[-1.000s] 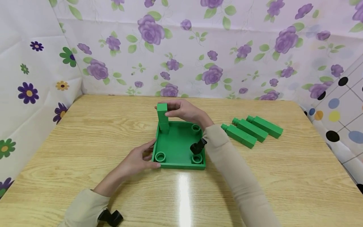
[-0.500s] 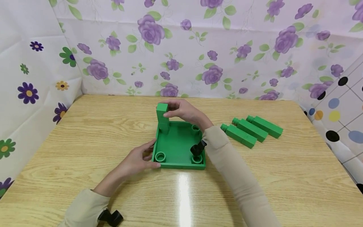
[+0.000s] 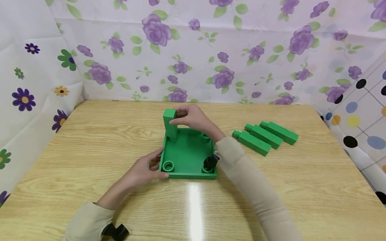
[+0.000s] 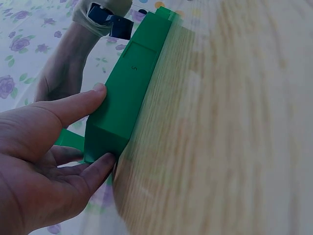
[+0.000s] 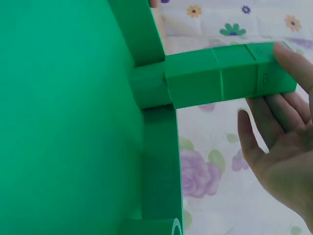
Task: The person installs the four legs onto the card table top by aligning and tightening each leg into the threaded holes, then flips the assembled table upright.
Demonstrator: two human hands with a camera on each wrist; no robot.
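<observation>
A square green toy tabletop (image 3: pixel 187 152) with a raised rim lies on the table, its round sockets facing up. My left hand (image 3: pixel 143 171) grips its near left corner; in the left wrist view the thumb and fingertips pinch the green rim (image 4: pixel 120 95). From the far left corner a square green table leg (image 3: pixel 171 126) stands upright. My right hand (image 3: pixel 194 118) holds the top of this leg between thumb and fingers. In the right wrist view, the leg (image 5: pixel 210 76) meets the corner socket (image 5: pixel 149 88), and the index finger sticks out apart from it.
Several loose things lie right of the tabletop: green legs (image 3: pixel 252 143) with threaded ends, side by side. Bare sockets (image 3: pixel 168 166) show in other corners, one partly behind the right wrist's black camera (image 3: pixel 210 162). Flowered cloth (image 3: pixel 193 67) walls off the back.
The leg has turned slightly under my right hand, whose thumb has shifted left across it. My left hand keeps its grip on the corner. The whole head view has slid a little.
</observation>
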